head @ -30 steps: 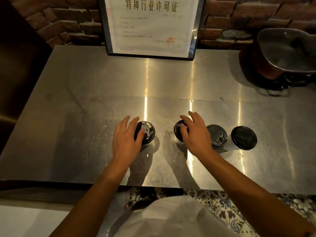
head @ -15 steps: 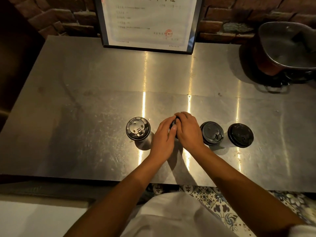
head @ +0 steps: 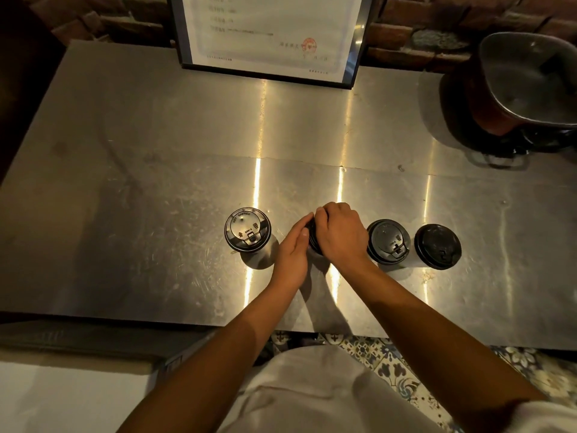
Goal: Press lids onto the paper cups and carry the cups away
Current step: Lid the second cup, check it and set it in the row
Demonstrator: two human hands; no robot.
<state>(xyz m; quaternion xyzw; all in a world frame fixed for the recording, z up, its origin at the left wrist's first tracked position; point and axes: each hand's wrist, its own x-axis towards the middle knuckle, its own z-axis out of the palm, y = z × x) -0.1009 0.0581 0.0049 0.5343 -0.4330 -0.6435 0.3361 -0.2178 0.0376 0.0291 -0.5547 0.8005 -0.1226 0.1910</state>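
Note:
Several paper cups with black lids stand in a row on the steel counter. The leftmost lidded cup stands free. My left hand and my right hand both close around the second cup; only a dark sliver of its lid shows between them. My right hand lies over the lid top, my left hand presses against its left side. To the right stand a third lidded cup and a fourth lidded cup, both untouched.
A framed certificate leans against the brick wall at the back. A dark metal pot sits at the back right corner. The counter's front edge runs just below my forearms, with patterned floor tiles beneath.
My left hand left the leftmost cup and moved right to join my right hand on the second cup. The camera tilted slightly downward.

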